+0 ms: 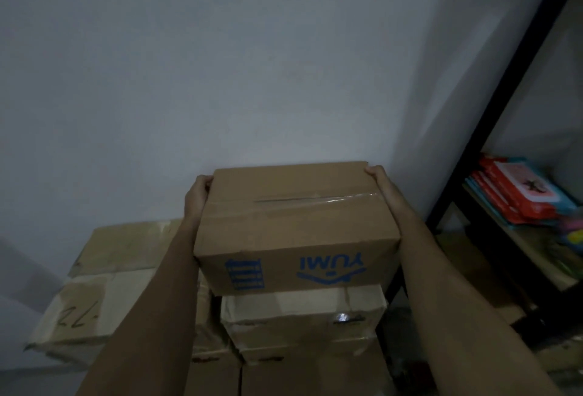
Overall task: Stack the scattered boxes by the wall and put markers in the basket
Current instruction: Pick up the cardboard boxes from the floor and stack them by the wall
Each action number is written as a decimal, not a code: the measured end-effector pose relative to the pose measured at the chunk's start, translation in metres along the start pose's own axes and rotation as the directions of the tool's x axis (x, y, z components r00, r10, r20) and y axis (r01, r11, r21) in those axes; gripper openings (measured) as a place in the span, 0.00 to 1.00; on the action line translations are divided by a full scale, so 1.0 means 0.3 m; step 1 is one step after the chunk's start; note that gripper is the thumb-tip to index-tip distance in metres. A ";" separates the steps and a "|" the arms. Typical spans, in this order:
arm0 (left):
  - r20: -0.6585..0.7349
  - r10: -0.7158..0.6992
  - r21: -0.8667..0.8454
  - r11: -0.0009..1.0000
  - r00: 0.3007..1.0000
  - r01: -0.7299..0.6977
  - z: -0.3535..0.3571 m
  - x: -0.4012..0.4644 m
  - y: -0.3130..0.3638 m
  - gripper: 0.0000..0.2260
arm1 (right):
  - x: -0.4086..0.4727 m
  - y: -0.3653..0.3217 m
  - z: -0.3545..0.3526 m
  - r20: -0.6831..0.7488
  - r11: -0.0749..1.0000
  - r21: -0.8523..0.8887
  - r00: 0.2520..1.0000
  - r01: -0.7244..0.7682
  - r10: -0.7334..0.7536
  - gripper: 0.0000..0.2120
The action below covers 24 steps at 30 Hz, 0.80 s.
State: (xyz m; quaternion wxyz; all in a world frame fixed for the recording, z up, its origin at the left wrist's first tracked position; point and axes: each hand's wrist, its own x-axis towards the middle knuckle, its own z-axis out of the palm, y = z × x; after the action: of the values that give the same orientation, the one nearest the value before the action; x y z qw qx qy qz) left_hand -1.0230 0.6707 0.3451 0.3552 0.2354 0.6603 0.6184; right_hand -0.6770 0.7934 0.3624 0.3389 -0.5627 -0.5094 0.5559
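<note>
A taped brown cardboard box (293,225) with blue upside-down print on its near face is on top of a stack of boxes (303,320) against the white wall. My left hand (197,195) grips its left side near the far corner. My right hand (381,181) grips its right side, fingers curled over the far right corner. Whether the box rests fully on the stack or hangs just above it I cannot tell. No markers or basket are in view.
A wider, lower cardboard box (104,275) with handwriting on it sits to the left. A black metal shelf (492,111) stands at the right, holding red and blue books (517,193). The white wall (252,64) is right behind the stack.
</note>
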 end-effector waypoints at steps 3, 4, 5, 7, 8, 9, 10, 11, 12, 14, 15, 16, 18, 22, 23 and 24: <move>0.017 0.002 0.047 0.999 1.000 -0.002 -0.017 -0.031 0.024 0.12 | 0.006 -0.001 -0.005 -0.013 1.000 0.000 1.000 0.007 -0.007 0.16; 0.026 -0.016 0.047 0.999 1.000 0.015 -0.024 -0.041 0.032 0.13 | 0.009 0.001 -0.006 -0.030 1.000 -0.018 1.000 -0.002 0.001 0.17; 0.029 -0.023 0.053 0.998 0.999 0.021 -0.031 -0.049 0.042 0.13 | 0.012 0.002 -0.009 -0.037 1.000 -0.025 0.999 -0.017 0.016 0.19; 0.009 -0.019 0.076 0.997 1.000 0.018 -0.045 -0.065 0.066 0.12 | 0.013 -0.004 -0.011 -0.025 0.999 -0.012 0.999 -0.048 0.048 0.21; -0.011 0.007 0.102 0.995 1.000 -0.006 -0.049 -0.074 0.081 0.10 | 0.008 -0.010 -0.012 -0.014 0.998 -0.002 0.998 -0.058 0.058 0.21; -0.033 0.051 0.140 0.989 0.998 -0.046 -0.052 -0.087 0.097 0.09 | 0.001 -0.012 -0.015 -0.003 0.998 0.003 0.998 -0.058 0.058 0.20; -0.052 0.114 0.197 0.975 0.992 -0.102 -0.055 -0.101 0.113 0.08 | -0.011 -0.017 -0.018 -0.001 0.998 -0.006 0.998 -0.059 0.059 0.21; -0.060 0.200 0.270 0.946 0.978 -0.177 -0.053 -0.122 0.131 0.08 | -0.024 -0.017 -0.022 -0.001 0.998 -0.016 0.998 -0.057 0.057 0.21; -0.050 0.286 0.342 0.905 0.957 -0.253 -0.046 -0.151 0.147 0.08 | -0.042 -0.018 -0.030 -0.003 0.998 -0.028 0.999 -0.054 0.053 0.21; 0.004 0.411 0.437 0.819 0.912 -0.371 -0.022 -0.213 0.171 0.07 | -0.072 -0.013 -0.046 -0.001 0.998 -0.036 0.998 -0.055 0.055 0.22; 0.042 0.445 0.468 0.782 0.894 -0.411 -0.004 -0.248 0.179 0.06 | -0.089 -0.007 -0.055 -0.003 0.997 -0.050 0.998 -0.056 0.056 0.23; 0.087 0.469 0.494 0.746 0.879 -0.446 0.014 -0.296 0.184 0.07 | -0.120 0.002 -0.075 -0.007 0.995 -0.078 0.998 -0.057 0.057 0.23; 0.162 0.495 0.536 0.682 0.853 -0.498 0.056 -0.387 0.185 0.07 | -0.180 0.018 -0.113 -0.009 0.987 -0.151 0.999 -0.052 0.052 0.25; 0.281 0.564 0.579 0.546 0.776 -0.606 0.144 -0.609 0.164 0.06 | -0.341 0.041 -0.203 0.042 0.945 -0.326 0.999 0.024 -0.011 0.29; 0.311 0.574 0.583 0.514 0.758 -0.629 0.163 -0.670 0.153 0.06 | -0.389 0.048 -0.229 0.066 0.922 -0.379 0.997 0.073 -0.052 0.29; 0.339 0.568 0.584 0.498 0.750 -0.641 0.178 -0.733 0.133 0.06 | -0.442 0.061 -0.255 0.087 0.897 -0.425 0.992 0.122 -0.093 0.28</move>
State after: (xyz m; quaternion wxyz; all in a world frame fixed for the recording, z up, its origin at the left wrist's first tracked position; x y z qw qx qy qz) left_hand -0.8476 0.5453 0.4245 0.0398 0.5934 0.6917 0.4097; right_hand -0.5808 0.6769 0.3940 0.2202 -0.5764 -0.6602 0.4282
